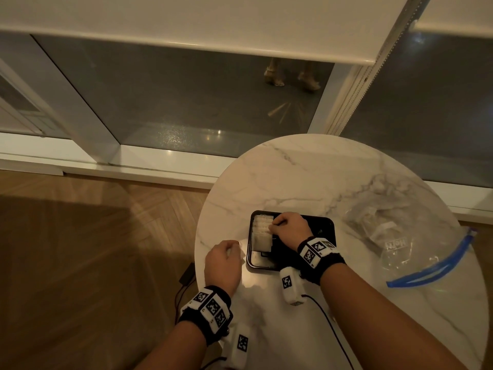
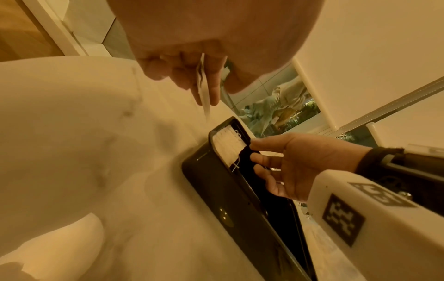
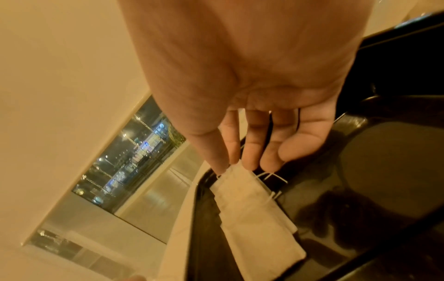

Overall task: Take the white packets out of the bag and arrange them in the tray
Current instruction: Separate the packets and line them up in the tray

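A black tray (image 1: 324, 222) sits mid-table, with a row of overlapping white packets (image 1: 262, 232) along its left side. My right hand (image 1: 274, 225) reaches over the tray with fairly straight fingers, and its fingertips (image 3: 250, 161) touch the upper edge of the packet row (image 3: 254, 209). My left hand (image 1: 234, 249) hovers just left of the tray and pinches a thin white packet (image 2: 203, 89) between thumb and fingers. The clear zip bag (image 1: 405, 252) with a blue seal lies on the right, and pale packets (image 1: 380, 227) show inside it.
The round marble table (image 1: 306, 177) ends close to my left hand. A black adapter and cables (image 1: 185, 276) lie on the wooden floor below that edge. A red wire (image 1: 325, 316) runs across the table beside my right forearm.
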Demonstrator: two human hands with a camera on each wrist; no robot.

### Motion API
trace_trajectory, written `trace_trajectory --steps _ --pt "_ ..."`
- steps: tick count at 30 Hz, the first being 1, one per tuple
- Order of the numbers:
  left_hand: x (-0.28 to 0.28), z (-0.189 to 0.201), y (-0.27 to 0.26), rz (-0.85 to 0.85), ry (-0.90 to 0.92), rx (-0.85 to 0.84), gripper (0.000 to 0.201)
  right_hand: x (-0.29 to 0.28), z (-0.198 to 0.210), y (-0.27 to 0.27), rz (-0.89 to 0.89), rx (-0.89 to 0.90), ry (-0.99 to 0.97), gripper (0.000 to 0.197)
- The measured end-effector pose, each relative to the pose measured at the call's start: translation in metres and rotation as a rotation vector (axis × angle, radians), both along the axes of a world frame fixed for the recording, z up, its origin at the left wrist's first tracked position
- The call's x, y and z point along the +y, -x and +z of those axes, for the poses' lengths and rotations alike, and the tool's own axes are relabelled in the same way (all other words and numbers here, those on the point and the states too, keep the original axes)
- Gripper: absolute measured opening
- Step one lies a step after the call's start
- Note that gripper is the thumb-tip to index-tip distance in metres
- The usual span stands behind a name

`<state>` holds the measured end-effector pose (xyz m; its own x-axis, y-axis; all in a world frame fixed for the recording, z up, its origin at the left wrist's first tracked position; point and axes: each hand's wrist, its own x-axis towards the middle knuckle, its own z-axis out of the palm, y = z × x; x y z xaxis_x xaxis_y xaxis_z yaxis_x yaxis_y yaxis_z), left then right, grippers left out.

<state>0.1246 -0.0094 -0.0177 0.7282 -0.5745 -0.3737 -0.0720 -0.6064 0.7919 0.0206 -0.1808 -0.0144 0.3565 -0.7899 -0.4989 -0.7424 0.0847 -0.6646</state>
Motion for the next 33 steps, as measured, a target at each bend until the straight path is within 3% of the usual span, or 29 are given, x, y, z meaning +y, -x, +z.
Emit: trace_trajectory --steps 5,9,12,16,23,28,33 --pt "-0.004 0.023 0.003 0.042 0.156 0.106 0.034 0.019 0.009 0.013 -0.045 -0.163 -0.037 0.005" --pt "-0.013 0.031 0.010 0.085 0.315 0.396 0.039 0.046 0.021 0.019 -0.069 -0.291 -0.196 0.013" --pt "-0.017 0.036 0.018 0.139 0.393 0.516 0.030 0.058 0.026 0.018 -0.099 -0.401 -0.298 0.018" --pt "-0.017 0.034 0.022 0.097 0.415 0.460 0.018 0.059 0.028 0.018 -0.173 -0.484 -0.295 0.012" --pt "-0.016 0.030 0.021 0.048 0.369 0.416 0.016 0.058 0.027 0.020 -0.123 -0.472 -0.222 0.005" --pt "-0.013 0.016 0.012 0.027 0.157 0.135 0.027 0.047 0.009 0.030 -0.154 -0.333 -0.073 0.004" --pt "-0.009 -0.002 0.009 -0.041 0.006 0.113 0.036 0.041 -0.007 0.032 -0.067 -0.162 -0.099 0.006"
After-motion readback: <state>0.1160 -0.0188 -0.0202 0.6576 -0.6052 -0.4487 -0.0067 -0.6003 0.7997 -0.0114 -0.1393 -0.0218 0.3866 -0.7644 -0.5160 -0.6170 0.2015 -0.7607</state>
